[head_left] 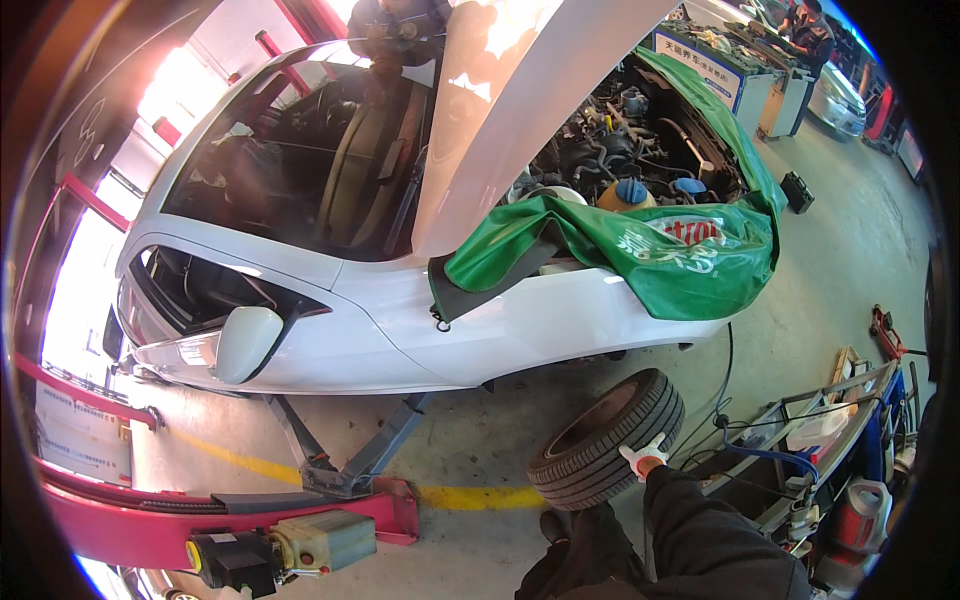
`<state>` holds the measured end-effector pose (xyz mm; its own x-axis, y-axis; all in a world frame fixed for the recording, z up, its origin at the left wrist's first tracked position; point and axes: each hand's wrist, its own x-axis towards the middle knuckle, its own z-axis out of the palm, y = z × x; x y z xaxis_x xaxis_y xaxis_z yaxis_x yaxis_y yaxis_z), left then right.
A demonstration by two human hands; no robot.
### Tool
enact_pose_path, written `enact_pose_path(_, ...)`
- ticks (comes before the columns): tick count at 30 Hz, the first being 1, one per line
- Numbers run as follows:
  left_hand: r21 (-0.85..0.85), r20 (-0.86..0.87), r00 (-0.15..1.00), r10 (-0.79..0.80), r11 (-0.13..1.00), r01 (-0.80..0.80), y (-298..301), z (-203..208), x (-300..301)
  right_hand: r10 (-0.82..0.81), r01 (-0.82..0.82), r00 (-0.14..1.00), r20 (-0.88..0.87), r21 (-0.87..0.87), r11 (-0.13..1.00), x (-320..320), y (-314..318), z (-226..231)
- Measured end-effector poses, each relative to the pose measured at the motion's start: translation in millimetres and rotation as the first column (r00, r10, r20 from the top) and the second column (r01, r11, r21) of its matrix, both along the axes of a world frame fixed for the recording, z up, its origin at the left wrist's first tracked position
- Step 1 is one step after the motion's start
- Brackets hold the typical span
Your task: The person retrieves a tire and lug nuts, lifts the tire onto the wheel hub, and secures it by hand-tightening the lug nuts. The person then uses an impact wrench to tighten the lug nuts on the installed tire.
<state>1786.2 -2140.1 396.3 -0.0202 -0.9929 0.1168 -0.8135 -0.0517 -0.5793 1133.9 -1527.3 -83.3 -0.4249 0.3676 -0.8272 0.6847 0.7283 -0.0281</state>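
Note:
My right hand (645, 456), in a white glove, lies on the tread of a black car tyre (580, 478). Its thumb and fingers look spread apart, not wrapped round the tyre. The tyre stands on its tread on the floor, leaning a little, just ahead of my feet. A brownish inner face (597, 417) shows on the side toward the car. My dark right sleeve (700, 530) comes in from the lower right. My left hand is not in view. Beyond the tyre, a white car (400, 350) is held up off the floor, with its hood (520, 110) raised.
A green fender cover (690, 265) drapes the engine bay (620, 140). The red lift base (390, 510) and grey lift arms (345, 470) stand at left. A metal cart (800, 410) with hoses is close on my right. Another person (805, 35) is at the far right.

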Motion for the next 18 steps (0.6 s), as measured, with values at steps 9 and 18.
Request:
enact_pose_path(9, 0.274, 0.140, 0.984, 0.111, 0.951, -0.146, -7.8, 16.2, -19.3, -0.023, 0.023, 1.000, 0.016, -0.018, 1.000, 3.3, 1.8, 11.3)
enact_pose_path(18, -0.055, 0.323, 0.816, -0.480, 0.851, 0.522, 3.5, -13.4, 21.9, 0.004, -0.004, 1.000, 0.030, -0.011, 1.000, 7.4, 4.1, 2.6)
